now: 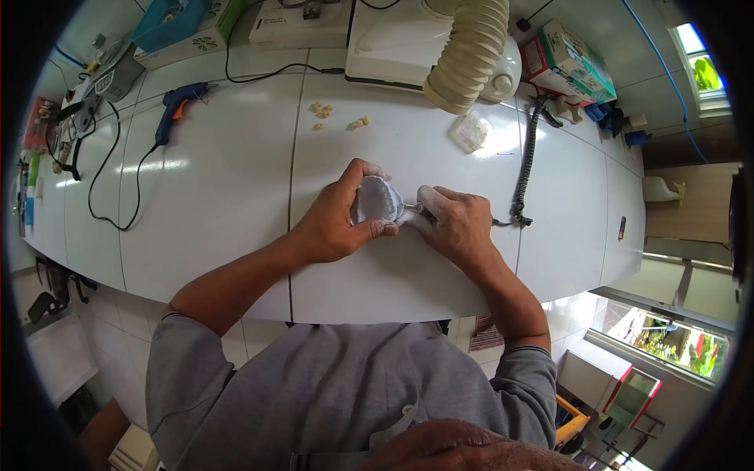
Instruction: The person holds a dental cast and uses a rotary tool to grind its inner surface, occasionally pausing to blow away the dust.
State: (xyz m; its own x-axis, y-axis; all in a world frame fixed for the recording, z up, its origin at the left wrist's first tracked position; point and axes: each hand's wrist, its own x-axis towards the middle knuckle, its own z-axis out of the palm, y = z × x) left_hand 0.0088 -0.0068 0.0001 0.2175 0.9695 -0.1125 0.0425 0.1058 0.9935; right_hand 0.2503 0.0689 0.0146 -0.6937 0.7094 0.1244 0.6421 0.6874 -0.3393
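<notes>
A pale, horseshoe-shaped plaster cast is held above the white table, a little right of its middle seam. My left hand wraps round the cast's left side, thumb below and fingers above. My right hand is closed on a thin handpiece whose metal tip meets the cast's right edge; most of the handpiece is hidden in the grip. A coiled black cord runs to the right hand's side. White dust coats the fingertips of both hands.
Beyond the hands are small yellowish pieces, a clear plastic packet and a ribbed hose over a white machine. A blue glue gun with its cord lies left. Boxes stand at the back right.
</notes>
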